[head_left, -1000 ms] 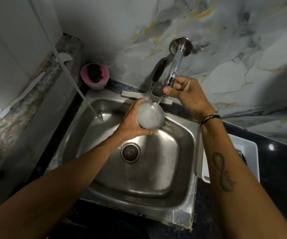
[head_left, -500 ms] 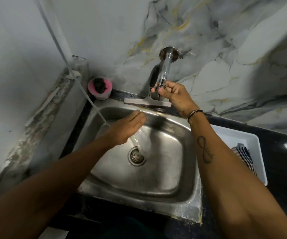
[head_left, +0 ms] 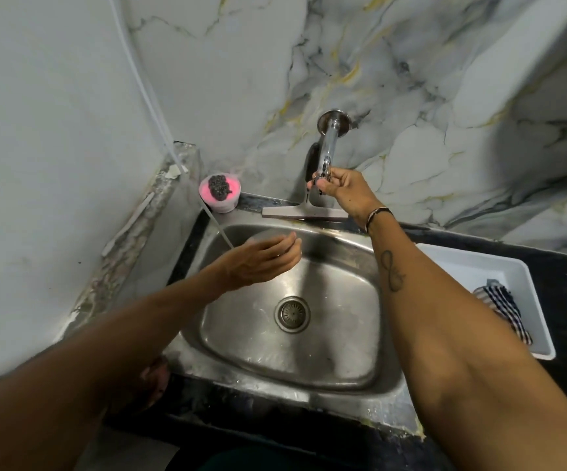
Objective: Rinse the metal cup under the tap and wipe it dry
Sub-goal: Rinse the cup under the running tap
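Note:
My left hand point(head_left: 258, 261) hovers over the back left of the steel sink point(head_left: 275, 380), palm down with the fingers pointing right. A blurred grey edge of the metal cup point(head_left: 268, 236) shows just above those fingers; the rest is hidden behind the hand. My right hand point(head_left: 341, 188) is closed around the lever at the end of the chrome wall tap point(head_left: 329, 144). I cannot make out a clear stream of water under the spout.
A pink bowl with a dark scrubber point(head_left: 220, 195) stands at the sink's back left corner. A flat wiper point(head_left: 304, 212) lies behind the sink. A white tray point(head_left: 472, 266) on the black counter to the right holds a checked cloth point(head_left: 503, 311). A thin white hose point(head_left: 146, 83) runs down the left wall.
The cup was held up under the spout a second ago; my left hand has since dropped lower and left with it. My right hand stayed on the tap lever. The view pulled back.

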